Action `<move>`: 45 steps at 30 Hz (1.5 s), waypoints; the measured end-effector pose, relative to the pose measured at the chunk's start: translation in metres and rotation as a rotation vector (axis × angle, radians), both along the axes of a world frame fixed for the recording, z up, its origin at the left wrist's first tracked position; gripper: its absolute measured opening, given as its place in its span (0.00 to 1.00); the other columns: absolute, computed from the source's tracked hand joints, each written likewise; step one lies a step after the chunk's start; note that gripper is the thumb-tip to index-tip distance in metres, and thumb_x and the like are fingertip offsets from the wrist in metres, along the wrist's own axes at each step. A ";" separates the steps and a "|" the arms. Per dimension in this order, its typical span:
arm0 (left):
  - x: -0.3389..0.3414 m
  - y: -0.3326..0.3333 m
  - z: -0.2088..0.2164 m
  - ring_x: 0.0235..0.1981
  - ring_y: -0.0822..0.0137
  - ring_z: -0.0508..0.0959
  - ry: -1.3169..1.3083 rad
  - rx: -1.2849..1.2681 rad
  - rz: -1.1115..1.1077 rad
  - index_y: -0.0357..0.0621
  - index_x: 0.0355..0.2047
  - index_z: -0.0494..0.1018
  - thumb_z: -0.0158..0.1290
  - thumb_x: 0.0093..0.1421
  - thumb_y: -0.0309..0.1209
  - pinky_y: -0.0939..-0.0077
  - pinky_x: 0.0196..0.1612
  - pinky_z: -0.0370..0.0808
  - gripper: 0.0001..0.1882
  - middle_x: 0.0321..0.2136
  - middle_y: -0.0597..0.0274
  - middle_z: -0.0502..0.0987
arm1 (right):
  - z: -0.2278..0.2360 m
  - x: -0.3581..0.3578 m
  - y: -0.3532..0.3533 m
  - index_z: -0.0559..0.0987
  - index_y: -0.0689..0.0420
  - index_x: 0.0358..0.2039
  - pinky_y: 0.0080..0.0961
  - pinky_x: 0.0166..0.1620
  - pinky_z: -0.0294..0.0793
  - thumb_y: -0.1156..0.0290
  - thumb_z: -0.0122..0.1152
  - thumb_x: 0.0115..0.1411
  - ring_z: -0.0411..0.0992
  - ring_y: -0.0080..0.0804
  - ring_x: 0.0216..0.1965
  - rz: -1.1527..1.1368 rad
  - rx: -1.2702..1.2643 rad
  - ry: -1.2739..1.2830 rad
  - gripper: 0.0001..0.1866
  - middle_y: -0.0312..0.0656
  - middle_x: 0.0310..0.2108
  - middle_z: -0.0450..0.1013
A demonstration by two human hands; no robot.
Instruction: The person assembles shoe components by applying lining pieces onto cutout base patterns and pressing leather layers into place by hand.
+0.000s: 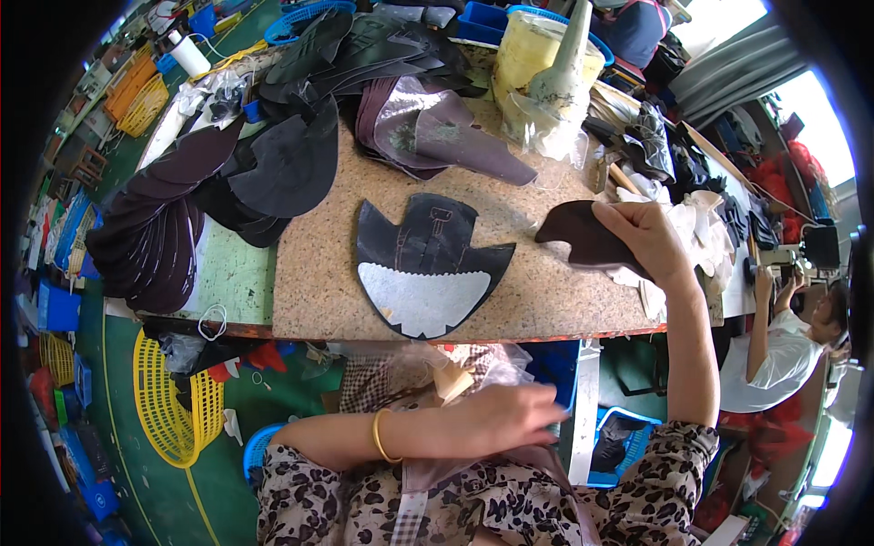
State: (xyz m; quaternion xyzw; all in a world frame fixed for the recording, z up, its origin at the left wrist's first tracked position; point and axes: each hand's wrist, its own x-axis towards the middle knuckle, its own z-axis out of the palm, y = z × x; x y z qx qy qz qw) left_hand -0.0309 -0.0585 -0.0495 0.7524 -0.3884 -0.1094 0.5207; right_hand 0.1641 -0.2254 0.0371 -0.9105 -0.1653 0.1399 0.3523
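- Two hands: right hand, fingers gripping dark leather piece, at 3 o'clock on table.
- Left hand, 6 o'clock, fingers' state indeterminable.
- Cut shoe upper, centre.

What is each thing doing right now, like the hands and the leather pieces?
Right hand: raised, gripping a dark leather piece by its edge.
Left hand: down below the worktable, blurred; grip unclear.
Cut shoe upper: lying flat, grey lining patch facing up.
Dark leather stack: fanned out, overlapping.
Clear plastic bag: crumpled, lying beside the yellowish tub.
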 end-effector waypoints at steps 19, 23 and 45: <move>0.036 0.042 0.035 0.59 0.60 0.59 1.125 -1.530 0.250 0.63 0.61 0.51 0.35 0.64 0.51 0.56 0.58 0.59 0.27 0.59 0.58 0.58 | -0.105 -0.149 0.055 0.53 0.62 0.60 0.43 0.61 0.49 0.41 0.53 0.53 0.45 0.42 0.64 -0.152 1.570 0.832 0.45 0.48 0.63 0.47; 0.046 0.132 -0.040 0.61 0.52 0.55 0.452 -0.540 -0.759 0.60 0.60 0.54 0.35 0.65 0.44 0.56 0.61 0.54 0.23 0.60 0.50 0.55 | -0.092 -0.159 0.025 0.76 0.61 0.26 0.32 0.35 0.76 0.61 0.53 0.58 0.75 0.41 0.29 0.106 1.402 -0.124 0.15 0.50 0.26 0.76; 0.074 0.182 -0.022 0.13 0.81 0.71 0.462 -0.015 0.965 0.37 0.24 0.65 0.50 0.60 0.31 0.88 0.12 0.66 0.12 0.18 0.65 0.73 | -0.102 -0.087 0.081 0.71 0.66 0.29 0.17 0.17 0.72 0.71 0.53 0.60 0.71 0.23 0.15 -0.329 0.481 0.280 0.09 0.40 0.18 0.71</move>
